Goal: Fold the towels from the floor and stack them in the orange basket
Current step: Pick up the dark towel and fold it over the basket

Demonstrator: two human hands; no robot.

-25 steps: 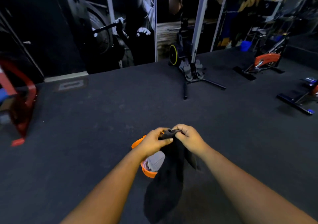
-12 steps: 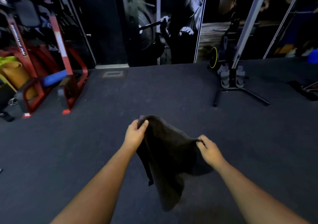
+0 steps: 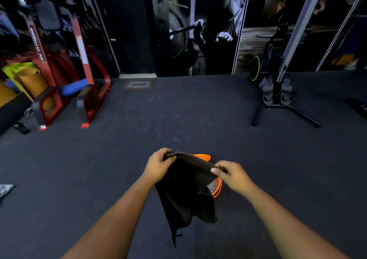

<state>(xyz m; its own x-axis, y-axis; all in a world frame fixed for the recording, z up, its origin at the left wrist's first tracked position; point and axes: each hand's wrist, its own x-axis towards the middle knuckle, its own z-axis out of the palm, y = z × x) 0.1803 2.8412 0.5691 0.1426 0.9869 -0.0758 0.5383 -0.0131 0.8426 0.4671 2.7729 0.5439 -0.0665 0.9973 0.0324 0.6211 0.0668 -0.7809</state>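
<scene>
1. I am watching the left hand (image 3: 158, 166) pinching one upper corner of the dark towel (image 3: 186, 191), thumb and fingers curled over the edge.
2. The right hand (image 3: 231, 174) is pinching the opposite upper corner, thumb on the near face of the cloth and fingers curled behind it.
3. The two hands are holding the towel's top edge stretched between them, slanting down from the left hand to the right; the rest of the cloth is hanging freely in loose folds, tapering to a point nearest the camera.
4. The orange basket (image 3: 202, 157) is sitting on the floor (image 3: 198, 115) directly behind the hanging towel; I am seeing only its far rim above the top edge and a curve of its right side below the right hand.
5. Something pale is showing inside the basket at that right side; I cannot tell what it is.
6. A grey cloth (image 3: 5, 189) is lying on the floor at the far left edge, well apart from the basket.
7. A red frame (image 3: 85, 76) is standing at the back left, with rolled mats (image 3: 31, 79) beside it.
8. A black stand (image 3: 278, 99) with splayed legs is standing at the back right, before the wall posters (image 3: 198, 28).
</scene>
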